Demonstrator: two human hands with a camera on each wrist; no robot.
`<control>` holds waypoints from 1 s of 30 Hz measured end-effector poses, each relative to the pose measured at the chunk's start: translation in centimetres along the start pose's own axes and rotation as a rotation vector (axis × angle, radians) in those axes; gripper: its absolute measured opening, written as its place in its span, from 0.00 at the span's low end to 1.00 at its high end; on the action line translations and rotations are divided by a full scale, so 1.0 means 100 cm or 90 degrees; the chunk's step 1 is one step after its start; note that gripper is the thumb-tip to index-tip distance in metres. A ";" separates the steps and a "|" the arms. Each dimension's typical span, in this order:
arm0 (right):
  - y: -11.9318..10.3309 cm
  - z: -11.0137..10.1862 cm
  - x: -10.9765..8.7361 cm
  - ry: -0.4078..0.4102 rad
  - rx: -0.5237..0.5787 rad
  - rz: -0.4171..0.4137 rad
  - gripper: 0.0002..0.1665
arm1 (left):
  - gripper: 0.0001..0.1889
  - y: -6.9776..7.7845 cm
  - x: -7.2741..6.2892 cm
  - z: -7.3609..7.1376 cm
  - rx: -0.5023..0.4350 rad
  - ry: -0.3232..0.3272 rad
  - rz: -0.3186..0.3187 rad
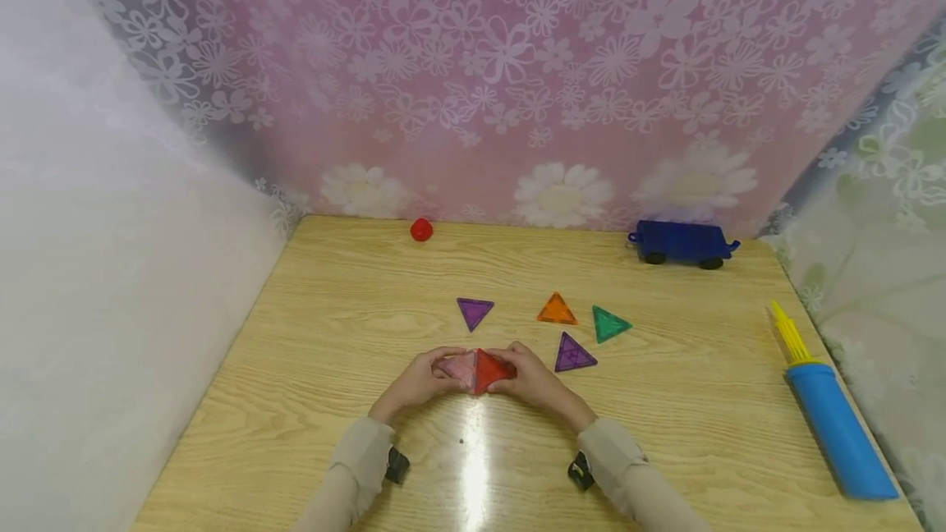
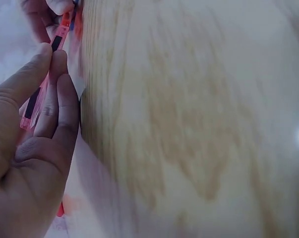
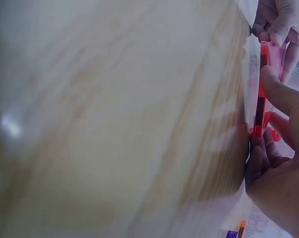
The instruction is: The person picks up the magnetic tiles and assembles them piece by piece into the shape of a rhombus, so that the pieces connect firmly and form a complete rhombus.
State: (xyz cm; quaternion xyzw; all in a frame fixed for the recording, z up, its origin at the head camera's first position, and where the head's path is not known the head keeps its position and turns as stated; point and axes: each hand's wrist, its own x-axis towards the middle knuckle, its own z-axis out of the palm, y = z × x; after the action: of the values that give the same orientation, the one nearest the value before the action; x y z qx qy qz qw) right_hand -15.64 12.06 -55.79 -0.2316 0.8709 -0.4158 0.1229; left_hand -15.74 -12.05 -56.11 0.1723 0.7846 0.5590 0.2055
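Observation:
My left hand (image 1: 415, 382) pinches a clear pink triangular magnetic tile (image 1: 461, 369) between thumb and fingers. A red triangular magnetic tile (image 1: 489, 371) is held by my right hand (image 1: 538, 382). The two tiles meet edge to edge in front of me. In the left wrist view, a dark strip shows along the edge of the pink tile (image 2: 33, 101); the red tile (image 3: 260, 111) shows the same in the right wrist view. Beyond the hands lie a purple triangle (image 1: 475, 312), an orange one (image 1: 557, 309), a green one (image 1: 609, 325) and another purple triangle (image 1: 573, 354).
A red ball-like object (image 1: 421, 229) sits at the table's back edge. At the back right stands a blue toy wagon (image 1: 681, 242) with black wheels. A blue hand pump (image 1: 842, 429) with a yellow nozzle lies along the right edge. Floral curtains hang behind the wooden table (image 1: 332, 302).

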 end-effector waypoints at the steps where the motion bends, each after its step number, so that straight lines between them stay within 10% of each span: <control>1: 0.000 0.000 0.001 -0.003 -0.006 -0.001 0.35 | 0.29 0.001 0.000 0.000 0.008 -0.001 0.002; 30: -0.006 -0.007 0.013 0.027 -0.022 0.004 0.27 | 0.28 0.007 0.002 0.002 0.065 -0.004 -0.022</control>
State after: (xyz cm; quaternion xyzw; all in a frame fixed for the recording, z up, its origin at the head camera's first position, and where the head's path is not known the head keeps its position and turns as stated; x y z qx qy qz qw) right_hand -16.91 11.53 -54.90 -0.2218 0.8810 -0.4055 0.1014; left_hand -15.76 -11.54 -55.57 0.1711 0.8141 0.5142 0.2086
